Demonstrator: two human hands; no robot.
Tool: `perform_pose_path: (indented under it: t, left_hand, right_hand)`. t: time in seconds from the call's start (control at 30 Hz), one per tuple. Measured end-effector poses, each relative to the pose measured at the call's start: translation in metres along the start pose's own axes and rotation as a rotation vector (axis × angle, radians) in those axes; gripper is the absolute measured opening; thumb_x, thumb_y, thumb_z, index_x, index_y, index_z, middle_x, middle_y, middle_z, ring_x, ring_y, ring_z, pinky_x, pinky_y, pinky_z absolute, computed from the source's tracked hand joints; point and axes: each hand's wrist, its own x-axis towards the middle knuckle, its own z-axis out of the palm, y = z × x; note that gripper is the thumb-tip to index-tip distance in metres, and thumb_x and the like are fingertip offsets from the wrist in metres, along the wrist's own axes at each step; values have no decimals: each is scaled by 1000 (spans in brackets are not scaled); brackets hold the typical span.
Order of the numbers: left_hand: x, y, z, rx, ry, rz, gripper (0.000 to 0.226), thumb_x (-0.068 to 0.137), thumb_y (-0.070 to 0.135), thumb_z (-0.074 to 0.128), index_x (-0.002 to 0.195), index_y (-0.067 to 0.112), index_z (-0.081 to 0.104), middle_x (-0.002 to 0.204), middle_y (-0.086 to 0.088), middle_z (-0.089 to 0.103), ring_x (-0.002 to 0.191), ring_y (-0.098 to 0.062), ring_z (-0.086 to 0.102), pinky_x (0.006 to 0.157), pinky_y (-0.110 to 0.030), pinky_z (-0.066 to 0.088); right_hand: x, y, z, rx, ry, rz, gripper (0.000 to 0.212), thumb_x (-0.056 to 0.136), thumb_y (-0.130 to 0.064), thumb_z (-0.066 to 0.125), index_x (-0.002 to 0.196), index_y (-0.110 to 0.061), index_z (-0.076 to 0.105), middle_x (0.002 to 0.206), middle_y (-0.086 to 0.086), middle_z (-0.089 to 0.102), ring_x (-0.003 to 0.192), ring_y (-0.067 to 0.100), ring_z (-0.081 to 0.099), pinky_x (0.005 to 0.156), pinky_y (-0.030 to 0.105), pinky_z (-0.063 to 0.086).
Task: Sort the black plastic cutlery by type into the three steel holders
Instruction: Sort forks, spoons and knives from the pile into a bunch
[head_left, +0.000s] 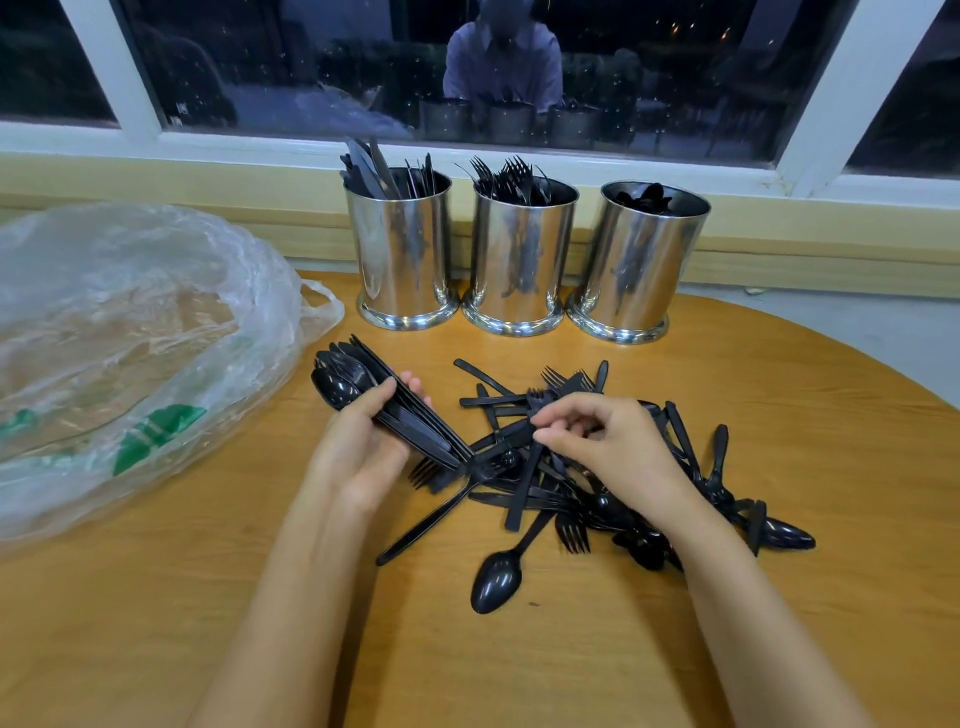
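- I take the middle shiny steel cylinder holder (522, 254), full of black forks, as my mark. A matching steel holder with knives (402, 249) stands just to its left, and a third steel holder with spoons (641, 260) just to its right.
- In front of the middle holder, nearer to me on the round wooden table (805, 415), lies a tangled heap of loose black plastic cutlery (571, 499), with forks, knives and spoons mixed. A single black spoon (496, 574) lies at its near edge.
- In front of the middle holder and to its left, the left hand (358, 441) has its fingers curled round a gathered bundle of black spoons (384, 410), bowls pointing away from me.
- The right hand (597, 441) is over the heap, thumb and forefinger pinching one long black plastic handle (521, 488). I cannot tell which type it is.
- Well to the left of the middle holder a crumpled clear plastic bag with green print (130, 338) rests on the table.
- My reading: the sort is midway and the step in hand is collecting spoons. Next the pinched piece must come free of the tangle. If it is a spoon it joins the bundle, which then goes into the holder to the right of the middle one.
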Motion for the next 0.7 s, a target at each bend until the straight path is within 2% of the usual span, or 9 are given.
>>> perform_pose_path:
  t: [0.17, 0.27, 0.37, 0.47, 0.57, 0.63, 0.7]
  left_hand:
    - [-1, 0, 1, -30, -27, -16, 15, 99, 2, 45, 93, 5, 59, 70, -3, 66, 71, -13, 63, 84, -32, 51]
    - [-3, 0, 0, -37, -48, -29, 14, 99, 1, 45, 94, 5, 57, 72, -3, 65, 70, -12, 63, 86, -31, 50]
    - [-6, -1, 1, -46, -53, -37, 15, 99, 0, 45, 91, 4, 57, 73, -4, 64, 73, -12, 62, 88, -31, 49]
    - [-9, -2, 1, -44, -59, -47, 15, 98, 0, 45, 91, 4, 58, 71, -4, 66, 73, -12, 62, 86, -31, 50]
    - [-10, -2, 0, -56, -55, -50, 15, 99, 0, 45, 92, 4, 58, 72, -4, 66, 73, -13, 62, 87, -31, 50]
    - [-10, 0, 0, -67, -49, -49, 16, 99, 0, 45, 92, 3, 58, 75, -5, 64, 74, -13, 62, 89, -31, 49]
    - [-9, 1, -1, -67, -47, -46, 16, 98, 0, 45, 91, 3, 59, 74, -5, 64, 74, -13, 61, 90, -31, 49]
  right_hand:
    - [-11, -1, -1, -133, -135, -92, 8, 81, -19, 76, 86, -26, 76, 84, -9, 66, 76, -1, 55, 66, 9, 40]
    - [-26, 0, 2, -267, -282, -142, 9, 81, -27, 76, 86, -33, 75, 90, -17, 64, 91, -2, 51, 76, 13, 38]
    - [-39, 3, 6, -373, -379, -173, 19, 79, -35, 76, 98, -38, 74, 94, -25, 58, 99, -1, 42, 88, 18, 35]
    - [-45, 3, 15, -491, -462, -206, 35, 77, -41, 75, 111, -43, 69, 96, -28, 51, 97, 1, 38, 88, 19, 35]
    - [-44, 1, 23, -585, -438, -295, 29, 84, -40, 68, 113, -40, 69, 100, -25, 53, 96, 4, 36, 88, 26, 37]
    - [-43, 0, 26, -640, -410, -389, 25, 89, -43, 57, 110, -38, 71, 100, -24, 55, 94, 3, 35, 87, 28, 36]
    - [-43, 2, 29, -564, -357, -441, 30, 90, -46, 49, 107, -36, 72, 97, -25, 58, 94, 0, 39, 87, 28, 37]
